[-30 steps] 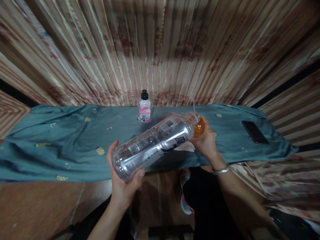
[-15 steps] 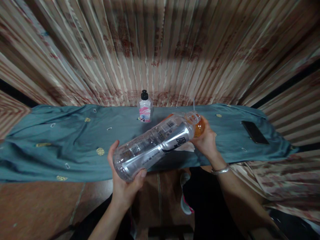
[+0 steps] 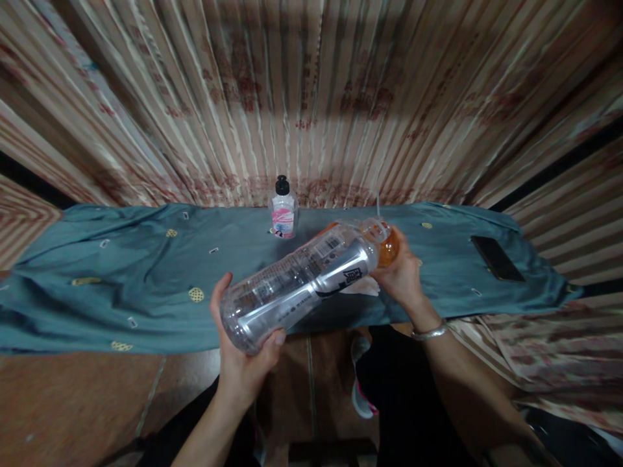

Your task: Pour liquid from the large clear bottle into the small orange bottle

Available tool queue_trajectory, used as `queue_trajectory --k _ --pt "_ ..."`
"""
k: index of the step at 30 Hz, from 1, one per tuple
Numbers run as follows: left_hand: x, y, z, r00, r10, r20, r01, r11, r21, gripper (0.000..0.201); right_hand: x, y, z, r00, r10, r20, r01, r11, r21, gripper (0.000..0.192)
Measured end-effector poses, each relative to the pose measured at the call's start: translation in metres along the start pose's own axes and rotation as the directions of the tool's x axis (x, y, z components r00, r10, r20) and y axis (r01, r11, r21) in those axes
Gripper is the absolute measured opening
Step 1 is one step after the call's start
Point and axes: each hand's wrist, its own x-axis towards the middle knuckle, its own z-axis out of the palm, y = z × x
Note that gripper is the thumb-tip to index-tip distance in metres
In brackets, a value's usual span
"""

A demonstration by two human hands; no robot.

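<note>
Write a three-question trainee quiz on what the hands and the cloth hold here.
1. True or false: the left hand grips the base of the clear bottle.
2. Which lies on the teal cloth at the far right? A) a dark phone B) a spoon C) a cup
3. Fill in: the right hand holds something that is ____ in colour at the bottle's mouth.

Key: 1 true. 2 A, the phone. 3 orange; the orange thing is mostly hidden, so what it is cannot be told. The small bottle with a black cap stands upright at the back.
</note>
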Motion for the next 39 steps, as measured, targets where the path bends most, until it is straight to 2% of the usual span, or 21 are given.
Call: queue_trajectory --k 17,20,24,31,39 --pt "0.001 0.0033 0.0013 1.0 0.006 -0.014 -0.005 0.999 0.038 0.105 -0.0002 0.0033 0.0019 0.999 0.024 0.028 -0.025 0.999 0.036 0.093" --pt "0.0023 0.0061 0.0019 1.0 0.028 -0.009 -0.027 0.996 0.082 0.104 -0.0007 0.004 0.0023 1.0 0.008 0.017 -0.009 1.0 0.026 0.093" --pt "0.0028 0.0078 0.0038 0.997 0.053 -0.057 -0.049 0.996 0.081 0.102 -0.0012 0.0038 0.0024 1.0 -0.011 -0.004 0.011 1.0 0.004 0.091" --pt "0.0035 0.0073 0.0047 0.998 0.05 -0.033 -0.048 0.996 0.08 0.101 -0.0009 0.0042 0.0027 0.999 -0.024 -0.031 0.024 1.0 -0.015 0.088" --pt "0.0032 0.0047 0.0028 0.996 0.085 -0.03 -0.082 0.992 0.093 0.099 -0.0001 0.0016 0.0002 1.0 0.018 0.018 -0.018 0.999 0.045 0.089"
